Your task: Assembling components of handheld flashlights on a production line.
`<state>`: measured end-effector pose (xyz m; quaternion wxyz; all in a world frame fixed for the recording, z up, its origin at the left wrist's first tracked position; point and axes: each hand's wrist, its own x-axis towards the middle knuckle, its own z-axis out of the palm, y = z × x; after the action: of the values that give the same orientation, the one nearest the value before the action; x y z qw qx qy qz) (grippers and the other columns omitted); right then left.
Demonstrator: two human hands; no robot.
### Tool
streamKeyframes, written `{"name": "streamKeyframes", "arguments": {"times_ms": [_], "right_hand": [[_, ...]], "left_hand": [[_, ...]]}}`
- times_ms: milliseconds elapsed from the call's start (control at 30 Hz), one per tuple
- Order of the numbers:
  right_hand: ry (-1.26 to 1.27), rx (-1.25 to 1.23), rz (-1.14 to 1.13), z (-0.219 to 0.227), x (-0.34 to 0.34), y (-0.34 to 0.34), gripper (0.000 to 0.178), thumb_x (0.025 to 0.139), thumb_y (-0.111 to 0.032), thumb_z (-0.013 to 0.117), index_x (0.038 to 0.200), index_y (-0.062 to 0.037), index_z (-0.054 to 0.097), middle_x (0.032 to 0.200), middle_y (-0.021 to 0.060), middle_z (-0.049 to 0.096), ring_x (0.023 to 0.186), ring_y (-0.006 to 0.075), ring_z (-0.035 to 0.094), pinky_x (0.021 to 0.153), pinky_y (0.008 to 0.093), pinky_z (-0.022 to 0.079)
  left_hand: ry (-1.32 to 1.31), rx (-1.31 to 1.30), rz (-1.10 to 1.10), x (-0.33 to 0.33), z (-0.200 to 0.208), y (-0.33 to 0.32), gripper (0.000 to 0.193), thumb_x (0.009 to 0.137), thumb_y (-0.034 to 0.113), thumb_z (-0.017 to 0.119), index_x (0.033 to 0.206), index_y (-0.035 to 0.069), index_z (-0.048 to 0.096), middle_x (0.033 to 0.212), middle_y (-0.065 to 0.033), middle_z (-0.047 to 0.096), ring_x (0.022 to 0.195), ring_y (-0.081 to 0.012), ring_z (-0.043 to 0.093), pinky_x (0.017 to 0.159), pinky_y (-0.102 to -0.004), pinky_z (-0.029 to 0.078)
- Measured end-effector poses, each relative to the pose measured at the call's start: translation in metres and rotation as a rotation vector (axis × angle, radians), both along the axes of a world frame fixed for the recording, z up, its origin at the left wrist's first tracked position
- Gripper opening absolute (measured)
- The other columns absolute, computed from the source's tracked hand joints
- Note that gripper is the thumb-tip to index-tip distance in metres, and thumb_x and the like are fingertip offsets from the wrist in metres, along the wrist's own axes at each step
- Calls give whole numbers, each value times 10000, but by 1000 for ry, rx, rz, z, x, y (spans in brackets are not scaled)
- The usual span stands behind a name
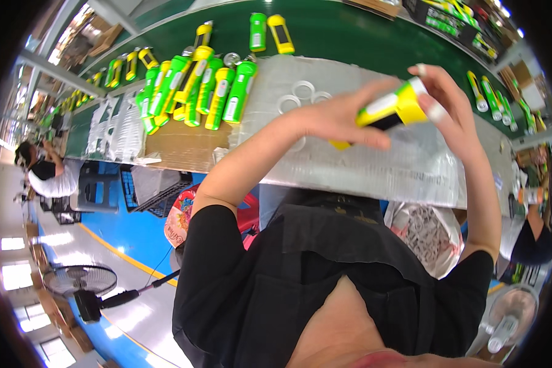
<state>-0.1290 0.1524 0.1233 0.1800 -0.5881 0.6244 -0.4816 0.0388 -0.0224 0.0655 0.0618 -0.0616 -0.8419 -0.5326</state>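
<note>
A yellow and green flashlight (394, 111) with a black panel is held tilted above the table, its wide head toward the right. My left hand (340, 119), smeared by motion, is closed round its body. My right hand (452, 101) curves round the head end, where a white ring (419, 86) sits at the rim. White covers are on my right thumb and a fingertip. Several loose white rings (303, 90) lie beside and under my left forearm. A bit of yellow (340, 145) shows below my left hand; I cannot tell what it belongs to.
Green and yellow flashlights (193, 86) lie heaped at left; two more (281, 34) lie at the back. Others (484, 95) lie at right, below a dark crate (451, 21). A bag of white rings (424, 233) hangs below the table edge. Co-workers (46, 168) sit at both sides.
</note>
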Motion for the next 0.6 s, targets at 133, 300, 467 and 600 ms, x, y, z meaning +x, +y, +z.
{"name": "streamKeyframes", "arguments": {"times_ms": [133, 300, 467, 600], "right_hand": [[586, -133, 166, -19, -8, 7, 483, 961, -478, 426, 1155, -72, 602, 980, 132, 644, 869, 218, 626, 778, 299, 474], [175, -43, -283, -127, -87, -90, 283, 986, -261, 392, 1139, -99, 565, 986, 111, 654, 924, 286, 644, 828, 324, 485], [24, -203, -445, -164, -168, -121, 261, 991, -258, 429, 1163, -115, 562, 1012, 134, 653, 926, 294, 636, 847, 346, 484], [280, -37, -1078, -182, -300, -84, 361, 993, -378, 456, 1250, -131, 516, 1101, 194, 660, 998, 423, 629, 825, 466, 502]], "left_hand": [[-270, 361, -190, 13, 10, 16, 634, 849, 330, 726, 1336, 63, 419, 851, -99, 664, 631, -161, 639, 591, -307, 517], [-25, -360, 293, -96, -67, -58, 575, 813, 420, 684, 1265, 123, 490, 948, -195, 676, 902, -362, 661, 776, -455, 520], [238, -765, 634, -112, -66, -119, 597, 812, 501, 695, 1317, 252, 496, 954, -182, 626, 849, -372, 644, 714, -456, 531], [-234, -981, 962, -91, -78, -195, 654, 804, 571, 670, 1387, 349, 471, 1036, -228, 587, 910, -358, 640, 745, -443, 545]]}}
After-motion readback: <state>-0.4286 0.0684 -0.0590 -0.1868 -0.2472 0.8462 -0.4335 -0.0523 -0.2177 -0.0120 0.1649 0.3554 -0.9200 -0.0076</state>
